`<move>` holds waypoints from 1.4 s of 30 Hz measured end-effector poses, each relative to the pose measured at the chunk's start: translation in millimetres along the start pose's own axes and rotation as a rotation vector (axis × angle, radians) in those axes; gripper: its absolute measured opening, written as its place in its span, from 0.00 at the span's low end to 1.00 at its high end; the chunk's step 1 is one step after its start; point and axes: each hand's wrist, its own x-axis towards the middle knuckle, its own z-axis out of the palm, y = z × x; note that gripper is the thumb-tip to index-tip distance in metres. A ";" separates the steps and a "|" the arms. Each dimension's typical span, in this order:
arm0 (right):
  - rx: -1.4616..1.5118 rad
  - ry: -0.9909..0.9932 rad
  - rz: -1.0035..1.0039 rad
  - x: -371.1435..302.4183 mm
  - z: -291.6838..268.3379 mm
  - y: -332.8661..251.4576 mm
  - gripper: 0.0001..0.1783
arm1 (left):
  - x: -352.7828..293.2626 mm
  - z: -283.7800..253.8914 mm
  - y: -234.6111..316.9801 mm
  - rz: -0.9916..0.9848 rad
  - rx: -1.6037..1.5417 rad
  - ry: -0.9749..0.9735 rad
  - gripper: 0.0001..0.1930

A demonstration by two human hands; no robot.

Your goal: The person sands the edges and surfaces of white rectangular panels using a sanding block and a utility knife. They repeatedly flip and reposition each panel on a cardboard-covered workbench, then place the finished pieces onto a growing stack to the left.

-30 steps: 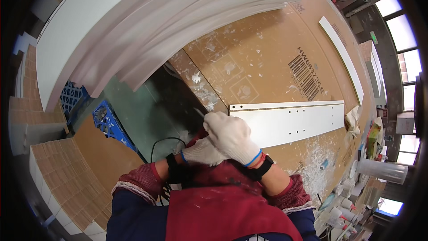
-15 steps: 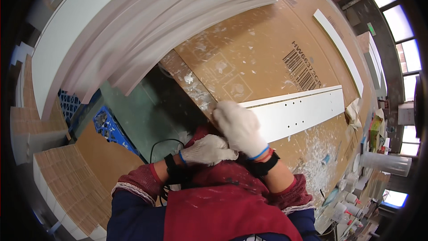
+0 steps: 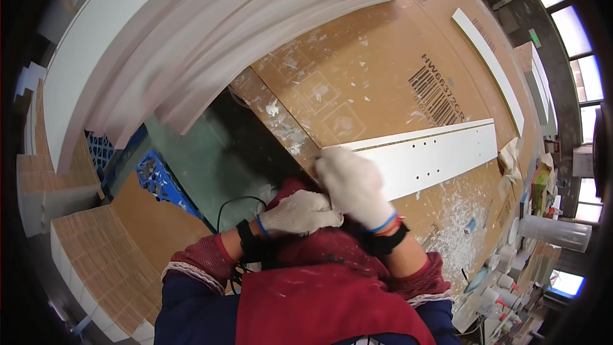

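White-gloved, two hands are near one panel, grips too hidden to tell.

Left hand: white glove, fingers toward 3 o'clock, palm hidden; left forearm runs toward 2. Right hand: gloved, slightly blurred, at 2 o'clock from the left, fingers curled, knuckles up; right forearm runs toward 11. Hands close together; contact unclear.
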 end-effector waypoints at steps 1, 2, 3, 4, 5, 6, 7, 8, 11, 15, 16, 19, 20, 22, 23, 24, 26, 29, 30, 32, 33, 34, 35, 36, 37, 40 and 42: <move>-0.014 0.221 -0.028 -7.8 -5.1 24.6 0.11 | -4.1 -1.2 -2.8 0.010 0.004 -0.005 0.13; 0.006 0.148 0.239 -14.3 -24.6 40.4 0.10 | -6.9 -3.4 -7.8 0.073 -0.065 0.019 0.13; 0.006 0.203 0.428 -26.1 -43.7 61.6 0.11 | -9.9 -4.5 -13.4 0.136 -0.133 0.044 0.13; 0.021 0.257 0.618 -38.1 -61.8 84.4 0.11 | -12.5 -6.4 -19.4 0.195 -0.201 0.070 0.13; -0.122 0.238 0.690 -57.0 -83.1 113.4 0.12 | -14.9 -11.3 -23.3 0.218 -0.292 0.116 0.12; -0.173 0.336 0.751 -77.5 -97.7 136.3 0.12 | -17.4 -15.5 -24.3 0.227 -0.434 0.177 0.08; -0.123 0.374 0.828 -95.9 -111.2 150.7 0.12 | -20.9 -21.7 -22.3 0.208 -0.454 0.265 0.08; -0.172 0.369 0.849 -107.5 -116.7 160.2 0.12 | -23.4 -28.9 -20.1 0.189 -0.474 0.361 0.08; -0.456 0.375 0.805 -123.3 -106.3 167.0 0.13 | -23.5 -41.2 -24.1 0.229 -0.548 0.575 0.09; -0.796 0.213 0.450 -108.2 -64.0 122.6 0.06 | -24.6 -47.0 -19.1 0.261 -0.526 0.682 0.11; -0.926 0.054 0.446 -99.1 -53.3 99.4 0.04 | -23.3 -47.4 -19.6 0.262 -0.527 0.697 0.11; -0.509 0.010 0.079 -81.1 -29.3 32.3 0.02 | -19.6 -45.8 -19.7 0.264 -0.554 0.727 0.10; -0.322 -0.079 0.022 -75.7 -19.8 8.8 0.04 | -17.5 -45.9 -18.3 0.266 -0.566 0.732 0.10; -0.347 -0.641 -0.170 -59.5 -7.2 -34.7 0.06 | -17.4 -48.7 -12.4 0.282 -0.520 0.752 0.10; -0.206 -0.632 -0.184 -60.3 -9.1 -34.1 0.07 | -18.6 -50.0 -10.8 0.289 -0.497 0.766 0.10; -0.066 -0.620 -0.196 -61.5 -12.2 -31.3 0.09 | -18.5 -50.9 -11.7 0.331 -0.474 0.773 0.10; 0.256 -0.363 -0.226 -68.7 -19.5 -14.2 0.08 | -21.9 -52.6 -20.2 0.413 -0.440 0.810 0.10; 0.302 0.030 0.082 -87.8 -48.5 22.8 0.08 | -36.5 -51.0 -1.8 0.710 0.434 0.852 0.15; 0.316 0.105 0.245 -100.9 -58.6 36.7 0.07 | -37.1 -50.9 5.9 0.840 0.766 0.825 0.18; 0.641 0.312 0.764 -123.9 -73.0 57.5 0.07 | -27.6 -45.1 16.6 0.807 0.965 0.516 0.30; 0.669 0.374 0.794 -131.1 -79.2 63.8 0.08 | -21.3 -37.0 19.4 0.787 1.040 0.467 0.32; 0.692 0.449 0.828 -138.6 -86.6 68.6 0.08 | -12.1 -28.7 22.1 0.778 1.118 0.412 0.34; 0.717 0.524 0.858 -143.9 -91.2 70.3 0.09 | -2.8 -21.7 22.0 0.835 1.171 0.479 0.35; 0.704 0.525 0.875 -148.4 -93.2 70.1 0.08 | 7.5 -15.3 19.7 0.892 1.222 0.547 0.36; 0.694 0.528 0.893 -153.7 -94.1 70.2 0.08 | 16.2 -12.3 18.4 0.950 1.275 0.613 0.37; 0.639 0.484 0.893 -165.0 -88.7 73.4 0.08 | 28.3 -17.9 17.0 0.937 1.284 0.652 0.39; 0.490 0.448 0.834 -165.6 -84.5 74.8 0.08 | 24.6 -21.6 20.2 0.933 1.152 0.641 0.40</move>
